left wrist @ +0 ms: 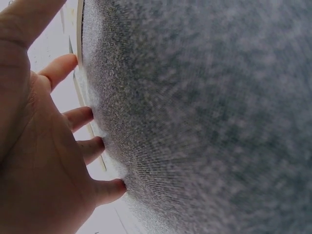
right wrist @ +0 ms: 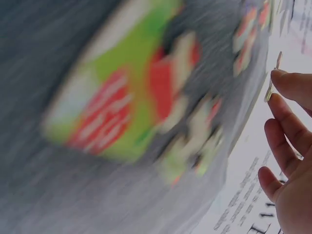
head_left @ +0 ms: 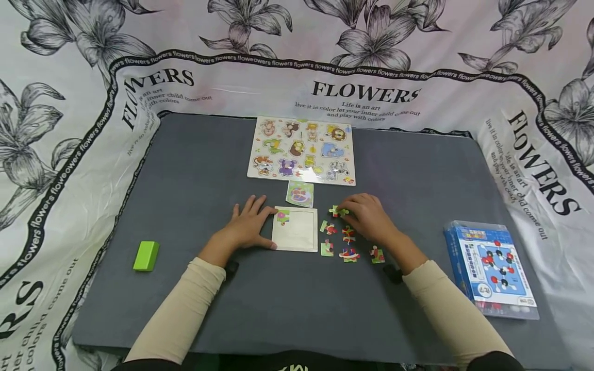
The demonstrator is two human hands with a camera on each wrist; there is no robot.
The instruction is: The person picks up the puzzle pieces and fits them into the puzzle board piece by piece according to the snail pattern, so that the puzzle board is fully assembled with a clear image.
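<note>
My left hand lies with fingers spread at the left side of a square white puzzle tray, its forefinger and thumb touching the edge. One puzzle piece, pink and green, sits in the tray's upper left corner. To the right, my right hand pinches a thin puzzle piece between thumb and forefinger, just above the table. Below and beside that hand are several loose puzzle pieces in red, green and white. A small picture card lies directly above the tray.
Behind the card is an animal puzzle board. A green block lies at the left, and a blue boxed set with molecule pictures at the right. A flower-printed cloth surrounds the grey tabletop.
</note>
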